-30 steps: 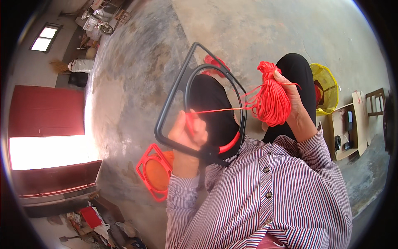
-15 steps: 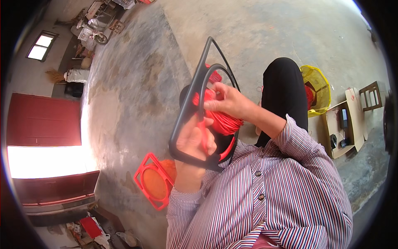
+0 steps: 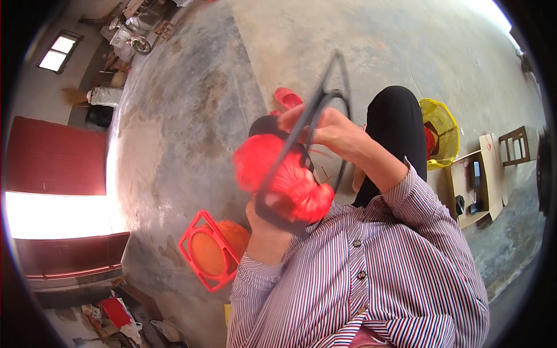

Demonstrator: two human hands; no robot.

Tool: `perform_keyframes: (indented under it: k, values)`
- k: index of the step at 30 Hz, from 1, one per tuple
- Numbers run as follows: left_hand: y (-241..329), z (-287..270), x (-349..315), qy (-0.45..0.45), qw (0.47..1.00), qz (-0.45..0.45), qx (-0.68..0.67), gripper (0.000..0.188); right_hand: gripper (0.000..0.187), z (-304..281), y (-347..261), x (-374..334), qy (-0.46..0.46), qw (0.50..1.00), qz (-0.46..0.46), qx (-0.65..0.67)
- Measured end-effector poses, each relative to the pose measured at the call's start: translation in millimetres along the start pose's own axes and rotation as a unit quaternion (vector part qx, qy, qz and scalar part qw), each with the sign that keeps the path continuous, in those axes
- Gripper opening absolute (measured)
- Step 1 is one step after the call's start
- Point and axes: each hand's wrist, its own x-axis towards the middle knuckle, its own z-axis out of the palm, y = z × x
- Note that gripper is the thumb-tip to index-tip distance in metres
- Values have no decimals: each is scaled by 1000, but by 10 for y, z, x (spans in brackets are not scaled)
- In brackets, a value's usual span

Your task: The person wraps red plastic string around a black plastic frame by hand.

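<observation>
A black frame [image 3: 283,159] with a long, narrow outline and an inner curved bar tilts in front of my body, smeared by motion. A thick bundle of red cord [image 3: 296,188] hangs about its lower part, with a rounded red mass at its left. My left hand [image 3: 270,232] grips the frame's lower end; the cord covers most of its fingers. Up at the frame's upper half is my right hand [image 3: 331,127], fingers stretched leftward behind a bar and slightly blurred. Whether they touch the bar is unclear.
On the floor at left lies a red frame [image 3: 184,243] around an orange disc. A red slipper [image 3: 287,97] shows beyond my hands. Right of my knee stand a yellow basket [image 3: 451,133] with red stuff inside, an open cardboard box [image 3: 493,180] and a small wooden stool [image 3: 515,145].
The red cord bundle has swung out to the left and toward me, and the black frame has turned, its top shifting right. My right hand's fingers have come off the cord and straightened.
</observation>
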Motion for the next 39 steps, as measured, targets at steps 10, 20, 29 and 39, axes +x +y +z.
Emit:
perform_keyframes:
  k: [10, 20, 29, 39]
  values:
    - [34, 87, 116, 134, 988, 74, 33, 52, 44, 348, 137, -461, 33, 977, -76, 199]
    - [206, -301, -11, 106, 982, 96, 128, 33, 48, -438, -36, -543, 41, 888, -177, 423]
    - [387, -339, -82, 64, 995, -13, 75, 33, 50, -277, 740, -495, 86, 794, 52, -599]
    - [237, -119, -42, 50, 986, 17, 157, 45, 49, -149, 544, -138, 139, 939, 23, -315]
